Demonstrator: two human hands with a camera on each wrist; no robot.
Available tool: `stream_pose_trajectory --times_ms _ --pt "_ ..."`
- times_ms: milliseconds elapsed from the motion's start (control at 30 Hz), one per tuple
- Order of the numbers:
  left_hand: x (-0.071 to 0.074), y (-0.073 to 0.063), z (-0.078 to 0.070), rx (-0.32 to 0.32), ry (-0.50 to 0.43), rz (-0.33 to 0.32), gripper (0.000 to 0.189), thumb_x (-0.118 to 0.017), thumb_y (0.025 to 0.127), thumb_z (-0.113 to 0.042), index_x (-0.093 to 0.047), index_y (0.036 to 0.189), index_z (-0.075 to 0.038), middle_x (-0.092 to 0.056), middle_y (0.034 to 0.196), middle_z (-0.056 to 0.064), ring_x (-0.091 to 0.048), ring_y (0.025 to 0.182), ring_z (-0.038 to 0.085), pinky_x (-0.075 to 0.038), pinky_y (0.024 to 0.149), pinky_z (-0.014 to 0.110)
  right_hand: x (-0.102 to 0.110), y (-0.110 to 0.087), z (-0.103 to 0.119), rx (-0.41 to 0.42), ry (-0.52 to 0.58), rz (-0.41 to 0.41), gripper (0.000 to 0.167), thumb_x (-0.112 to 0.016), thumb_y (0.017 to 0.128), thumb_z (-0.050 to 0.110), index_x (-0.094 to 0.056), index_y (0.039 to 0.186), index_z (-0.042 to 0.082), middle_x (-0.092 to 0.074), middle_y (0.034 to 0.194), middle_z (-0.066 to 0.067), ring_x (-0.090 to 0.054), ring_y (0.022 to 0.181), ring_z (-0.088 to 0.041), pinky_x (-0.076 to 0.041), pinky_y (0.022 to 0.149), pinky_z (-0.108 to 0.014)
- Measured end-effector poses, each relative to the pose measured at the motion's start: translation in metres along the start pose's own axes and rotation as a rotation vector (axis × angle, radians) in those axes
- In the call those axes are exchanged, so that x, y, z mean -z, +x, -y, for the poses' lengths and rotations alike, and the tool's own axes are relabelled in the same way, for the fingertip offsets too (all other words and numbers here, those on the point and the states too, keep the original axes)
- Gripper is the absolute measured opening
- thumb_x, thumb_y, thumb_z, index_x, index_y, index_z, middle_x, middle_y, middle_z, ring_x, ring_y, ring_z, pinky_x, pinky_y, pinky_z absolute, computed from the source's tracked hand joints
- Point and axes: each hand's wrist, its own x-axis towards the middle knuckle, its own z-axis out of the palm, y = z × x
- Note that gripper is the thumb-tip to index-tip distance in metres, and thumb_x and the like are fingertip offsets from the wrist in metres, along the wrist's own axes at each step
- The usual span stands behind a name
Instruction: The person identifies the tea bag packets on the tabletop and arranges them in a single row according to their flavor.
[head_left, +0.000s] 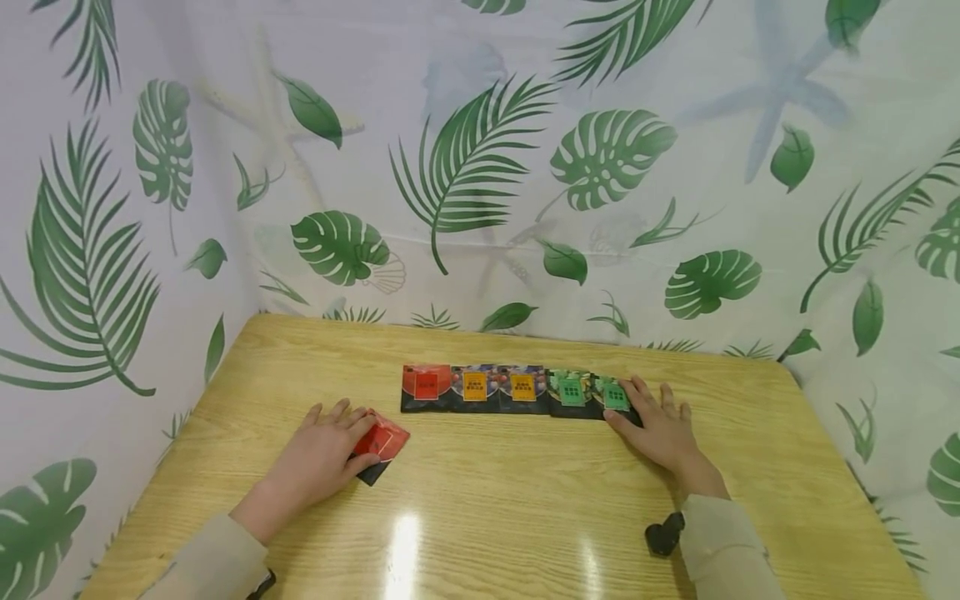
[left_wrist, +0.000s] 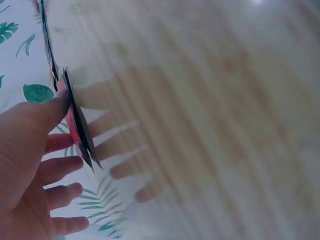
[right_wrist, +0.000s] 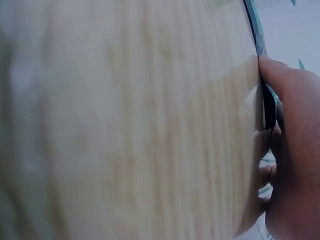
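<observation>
My left hand [head_left: 322, 450] holds a flat red-and-black packet [head_left: 387, 437] between thumb and index finger, left of and nearer than a row of similar packets. In the left wrist view, this packet [left_wrist: 74, 117] appears edge-on, with the other fingers spread beside it. The row runs from a red packet [head_left: 426, 388] through two orange-labelled packets [head_left: 475, 386] to two green-labelled ones, edges overlapping. At its right end, my right hand [head_left: 663, 429] grips the last green packet [head_left: 615, 395], thumb at the near edge and index finger at the far side.
The packets lie on a wood-grain table [head_left: 510, 492]. A leaf-print cloth [head_left: 480, 183] hangs behind and along both sides. Beside the right sleeve lies a small black object [head_left: 663, 535].
</observation>
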Motion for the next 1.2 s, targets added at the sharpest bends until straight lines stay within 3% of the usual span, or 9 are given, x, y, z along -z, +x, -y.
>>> stream_pose_trajectory --times_ms 233,567,933,1200 --pt "0.0 -0.002 0.004 0.053 -0.013 0.016 0.058 -0.066 0.103 -0.043 -0.055 0.156 -0.021 -0.055 0.153 0.028 -0.048 0.144 0.056 -0.038 0.114 0.074 0.0 0.0 0.0 0.003 0.005 -0.005 0.085 -0.05 0.105 0.061 -0.023 0.169 0.013 -0.013 0.176 -0.021 0.007 0.157 -0.063 0.01 0.116 -0.084" --pt "-0.003 0.007 0.016 0.119 0.026 0.019 0.057 -0.062 0.106 -0.038 -0.058 0.15 -0.001 -0.057 0.154 0.023 -0.047 0.146 0.05 -0.038 0.116 0.071 0.0 0.0 0.0 0.025 0.001 -0.024 0.084 -0.052 0.105 0.061 -0.026 0.169 0.011 -0.015 0.176 -0.022 0.004 0.156 -0.065 0.007 0.115 -0.086" --pt "-0.001 0.025 0.021 0.184 0.011 0.034 0.058 -0.057 0.109 -0.039 -0.056 0.151 -0.001 -0.058 0.152 0.023 -0.048 0.144 0.052 -0.037 0.115 0.074 0.009 0.001 0.003 0.008 0.013 0.069 0.084 -0.05 0.107 0.058 -0.022 0.169 0.011 -0.011 0.176 -0.023 0.007 0.154 -0.067 0.007 0.112 -0.088" --pt "-0.002 0.033 0.024 0.206 -0.014 0.055 0.06 -0.055 0.109 -0.04 -0.052 0.153 0.0 -0.055 0.155 0.024 -0.045 0.146 0.053 -0.035 0.116 0.075 0.023 0.005 0.01 0.003 0.006 0.144 0.083 -0.051 0.108 0.055 -0.022 0.168 0.006 -0.011 0.174 -0.027 0.004 0.151 -0.071 0.001 0.109 -0.092"
